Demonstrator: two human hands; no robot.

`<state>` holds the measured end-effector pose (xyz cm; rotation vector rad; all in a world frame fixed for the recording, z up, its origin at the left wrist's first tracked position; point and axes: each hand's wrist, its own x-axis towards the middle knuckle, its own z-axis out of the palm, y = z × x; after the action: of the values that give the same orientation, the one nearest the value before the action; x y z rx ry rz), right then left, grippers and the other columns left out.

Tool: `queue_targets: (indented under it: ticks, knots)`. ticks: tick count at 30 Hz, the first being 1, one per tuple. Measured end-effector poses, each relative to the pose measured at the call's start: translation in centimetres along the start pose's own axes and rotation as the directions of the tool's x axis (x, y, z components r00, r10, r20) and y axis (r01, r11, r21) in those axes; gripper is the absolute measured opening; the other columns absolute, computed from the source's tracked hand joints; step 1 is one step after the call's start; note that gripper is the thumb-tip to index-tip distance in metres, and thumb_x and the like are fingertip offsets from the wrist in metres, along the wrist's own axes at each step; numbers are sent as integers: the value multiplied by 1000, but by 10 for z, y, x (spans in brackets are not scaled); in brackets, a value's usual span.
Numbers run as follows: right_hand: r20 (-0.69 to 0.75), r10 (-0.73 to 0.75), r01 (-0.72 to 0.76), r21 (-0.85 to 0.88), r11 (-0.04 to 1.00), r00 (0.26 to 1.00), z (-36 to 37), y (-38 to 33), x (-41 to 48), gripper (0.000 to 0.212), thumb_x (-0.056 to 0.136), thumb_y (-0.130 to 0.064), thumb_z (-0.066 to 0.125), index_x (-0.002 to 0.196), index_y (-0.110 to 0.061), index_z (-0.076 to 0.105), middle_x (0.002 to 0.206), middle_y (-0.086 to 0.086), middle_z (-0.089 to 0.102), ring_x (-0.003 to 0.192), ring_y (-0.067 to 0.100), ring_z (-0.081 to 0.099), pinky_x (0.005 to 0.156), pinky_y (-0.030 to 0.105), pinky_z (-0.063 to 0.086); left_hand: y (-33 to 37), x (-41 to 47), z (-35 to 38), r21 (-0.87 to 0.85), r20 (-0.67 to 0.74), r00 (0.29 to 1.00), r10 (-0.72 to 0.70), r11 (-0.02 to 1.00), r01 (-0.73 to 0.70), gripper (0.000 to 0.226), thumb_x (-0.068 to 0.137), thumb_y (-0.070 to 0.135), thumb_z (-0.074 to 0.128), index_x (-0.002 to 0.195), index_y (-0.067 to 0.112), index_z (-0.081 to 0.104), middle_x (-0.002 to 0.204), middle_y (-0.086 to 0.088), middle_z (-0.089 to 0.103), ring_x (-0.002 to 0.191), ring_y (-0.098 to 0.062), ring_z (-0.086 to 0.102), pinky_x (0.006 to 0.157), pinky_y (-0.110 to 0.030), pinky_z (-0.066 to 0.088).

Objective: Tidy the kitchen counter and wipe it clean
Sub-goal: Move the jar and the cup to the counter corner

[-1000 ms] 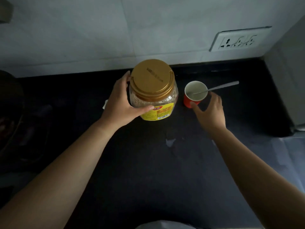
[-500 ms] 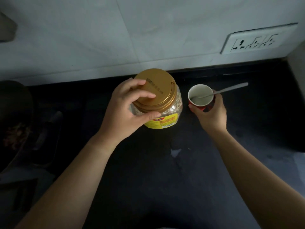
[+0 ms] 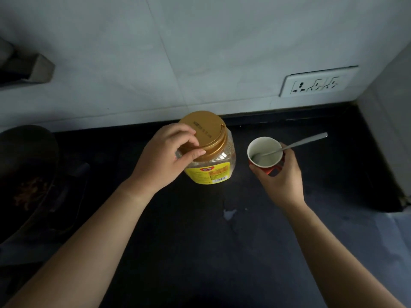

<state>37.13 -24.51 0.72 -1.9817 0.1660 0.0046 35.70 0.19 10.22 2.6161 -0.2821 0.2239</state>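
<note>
Under the left hand (image 3: 164,161), the jar (image 3: 211,165) is clear, smooth plastic with a glossy label, and its lid (image 3: 206,134) is gold plastic with a soft metallic sheen. The cup (image 3: 264,152) in the right hand (image 3: 282,174) looks matt inside, and its spoon (image 3: 304,143) is polished metal. Beneath both hands the counter (image 3: 200,241) is dark, smooth and stone-like, and the wall (image 3: 200,52) beyond them is pale, smooth tile.

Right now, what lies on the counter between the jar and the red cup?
Nothing: the head view shows only bare dark counter between the jar and the red cup.
</note>
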Motion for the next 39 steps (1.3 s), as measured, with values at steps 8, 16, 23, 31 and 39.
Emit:
queue_targets:
  ticks: [8, 16, 23, 31, 39]
  knots:
    - [42, 2, -2, -7, 1000, 999, -26, -6, -31, 86, 64, -35, 81, 136, -26, 34, 130, -1, 54, 115, 17, 56, 92, 41, 51, 12, 12, 6, 54, 97, 991, 93, 994, -99, 33, 92, 35, 39, 100, 11, 59, 96, -3, 60, 89, -13, 52, 74, -22, 38]
    - [21, -6, 6, -15, 1000, 1000, -34, -12, -41, 78, 62, -35, 82, 128, -29, 40, 120, -6, 58, 108, 13, 58, 85, 35, 53, 23, 27, 12, 24, 130, 991, -33, 999, 30, 18, 97, 24, 39, 99, 11, 52, 89, 3, 51, 79, -15, 47, 64, -26, 29]
    - [31, -35, 35, 6, 999, 999, -32, -23, -44, 77, 65, -32, 82, 129, -28, 39, 113, -10, 55, 105, 12, 59, 79, 25, 50, 17, 29, -3, -108, 59, 981, -184, 976, 190, 14, 93, 35, 48, 92, 21, 48, 80, 5, 55, 74, -14, 54, 59, -21, 37]
    - [121, -125, 120, 51, 992, 985, -31, -42, -75, 78, 65, -33, 82, 130, -28, 38, 117, -8, 56, 105, 11, 59, 79, 25, 53, 42, -20, -48, -44, -148, 975, -165, 986, 160, 18, 91, 33, 52, 80, 20, 51, 65, 10, 54, 62, -10, 53, 54, -21, 36]
    - [444, -176, 164, 65, 984, 879, -3, -48, -148, 76, 65, -35, 81, 127, -34, 38, 110, -21, 57, 101, -6, 58, 74, 6, 48, 62, -169, -71, -390, -168, 758, -630, 749, 536, 12, 90, 35, 51, 80, 31, 56, 79, 9, 62, 76, 2, 59, 64, -18, 39]
